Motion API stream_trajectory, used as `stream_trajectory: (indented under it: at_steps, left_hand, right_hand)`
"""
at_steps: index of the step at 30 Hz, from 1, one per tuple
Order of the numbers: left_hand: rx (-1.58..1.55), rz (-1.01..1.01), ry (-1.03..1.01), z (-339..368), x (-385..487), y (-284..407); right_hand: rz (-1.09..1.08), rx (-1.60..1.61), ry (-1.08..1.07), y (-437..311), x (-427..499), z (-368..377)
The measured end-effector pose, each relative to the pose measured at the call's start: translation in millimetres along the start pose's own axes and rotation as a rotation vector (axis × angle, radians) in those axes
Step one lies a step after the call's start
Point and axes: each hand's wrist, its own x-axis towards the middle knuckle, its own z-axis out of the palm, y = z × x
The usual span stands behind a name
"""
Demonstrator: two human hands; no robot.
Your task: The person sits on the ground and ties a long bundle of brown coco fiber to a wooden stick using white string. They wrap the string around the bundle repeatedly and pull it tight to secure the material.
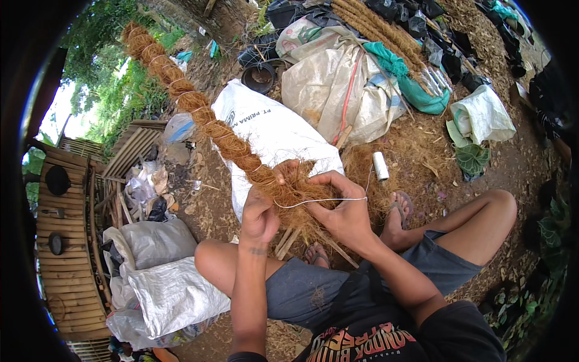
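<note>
A long pole wrapped in brown coir fibre (pixel 212 124) slants from the upper left down to my hands, with white cord wound around it at intervals. My left hand (pixel 261 212) grips the pole near its lower end, fingers curled around the fibre. In my right hand (pixel 344 208) the fingertips pinch loose coir (pixel 302 188) against that end. A white cord (pixel 325 199) runs from the pole across my right fingers, then towards a white spool of cord (pixel 380 166) on the ground. Split wooden stakes (pixel 287 242) stick out below the fibre.
A white woven sack (pixel 276 126) lies under the pole. Large stuffed sacks (pixel 325 86) and finished coir poles (pixel 384 34) lie beyond it. Loose coir (pixel 398 147) covers soil at the right. Filled bags (pixel 158 244) stand left, beside a bamboo structure (pixel 68 253).
</note>
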Motion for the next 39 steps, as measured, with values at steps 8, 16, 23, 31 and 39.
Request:
stream_trajectory:
  at_steps: [8, 16, 23, 31, 39]
  left_hand:
    - [0.048, -0.018, 0.109, -12, -1, -14]
    - [0.093, -0.004, 0.207, -2, 1, -14]
    - [0.191, 0.017, 0.289, 17, 2, -6]
    - [0.265, 0.015, 0.314, 14, 6, -9]
    - [0.358, -0.003, 0.359, 12, 9, -16]
  right_hand:
    - [0.048, 0.088, -0.044, 16, 0, -1]
    - [0.246, 0.433, -0.231, 19, -4, -13]
    - [0.349, 0.549, -0.326, 27, -6, -16]
    - [0.459, 0.474, -0.378, 46, 1, -19]
    - [0.259, 0.178, -0.265, 55, -1, -11]
